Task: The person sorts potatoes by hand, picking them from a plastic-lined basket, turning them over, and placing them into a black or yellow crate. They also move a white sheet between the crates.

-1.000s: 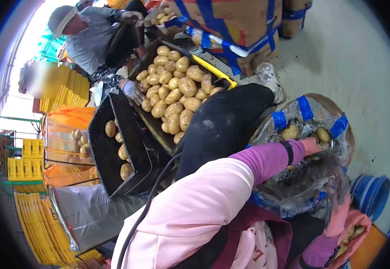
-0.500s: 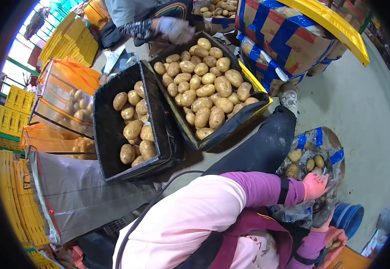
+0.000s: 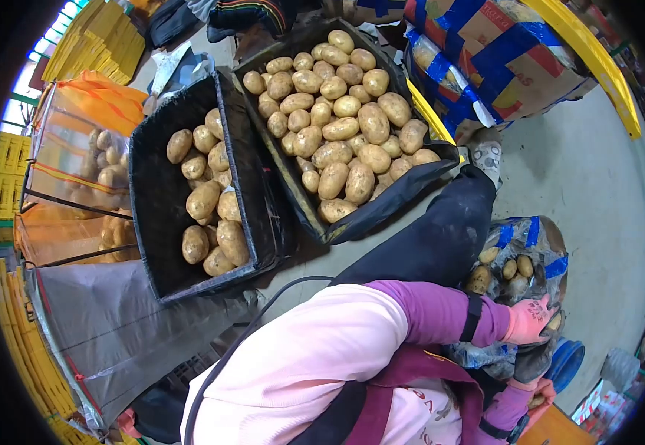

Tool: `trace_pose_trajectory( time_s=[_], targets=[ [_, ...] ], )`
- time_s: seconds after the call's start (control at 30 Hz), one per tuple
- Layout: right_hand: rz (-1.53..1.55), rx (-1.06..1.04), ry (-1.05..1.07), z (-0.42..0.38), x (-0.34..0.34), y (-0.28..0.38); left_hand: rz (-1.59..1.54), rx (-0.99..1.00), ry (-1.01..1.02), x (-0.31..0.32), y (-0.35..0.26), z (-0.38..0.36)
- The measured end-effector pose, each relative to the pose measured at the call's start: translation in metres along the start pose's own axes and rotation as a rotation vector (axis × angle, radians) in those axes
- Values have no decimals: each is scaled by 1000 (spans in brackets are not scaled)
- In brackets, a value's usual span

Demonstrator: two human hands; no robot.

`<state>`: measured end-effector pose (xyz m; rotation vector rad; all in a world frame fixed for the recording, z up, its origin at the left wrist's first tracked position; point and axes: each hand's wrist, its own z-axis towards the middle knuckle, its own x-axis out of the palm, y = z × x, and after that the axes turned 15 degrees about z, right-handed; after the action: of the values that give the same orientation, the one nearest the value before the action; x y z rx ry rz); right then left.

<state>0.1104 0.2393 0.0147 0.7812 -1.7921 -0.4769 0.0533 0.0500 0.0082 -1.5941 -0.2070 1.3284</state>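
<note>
My left hand (image 3: 530,320), in a pink glove with dark print, is closed around a potato (image 3: 555,320) that shows at its fingertips. Just below it is my right hand (image 3: 534,361), the grey palm side of its glove showing and its fingers partly hidden by the left hand. Both hands are over the near right part of a cardboard box (image 3: 557,241) lined with clear plastic and strips of blue tape (image 3: 556,267). Inside lie several loose potatoes (image 3: 478,279), beyond my left hand.
Two black-lined crates, one nearly full of potatoes (image 3: 333,152) and one partly filled (image 3: 202,202), stand left of my leg. A taped carton (image 3: 497,59) is at the back with a yellow crate edge (image 3: 597,67). A blue tub (image 3: 565,365) sits close beside my hands.
My left hand has moved slightly down and right, and a potato now shows at its fingertips. The co-worker's gloved hand over the full crate has left view. The camera has shifted.
</note>
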Motion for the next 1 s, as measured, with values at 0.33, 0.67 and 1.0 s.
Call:
trace_pose_trajectory(
  time_s=[0.33,0.67,1.0],
  targets=[
    [7,-104,36,-12,65,-19,-152,92,-384,-23,33,-13],
    [-291,-345,182,-15,79,-6,-102,163,-266,-42,-1,-8],
    [639,279,286,-8,47,16,-404,69,-109,-47,8,8]
  ],
)
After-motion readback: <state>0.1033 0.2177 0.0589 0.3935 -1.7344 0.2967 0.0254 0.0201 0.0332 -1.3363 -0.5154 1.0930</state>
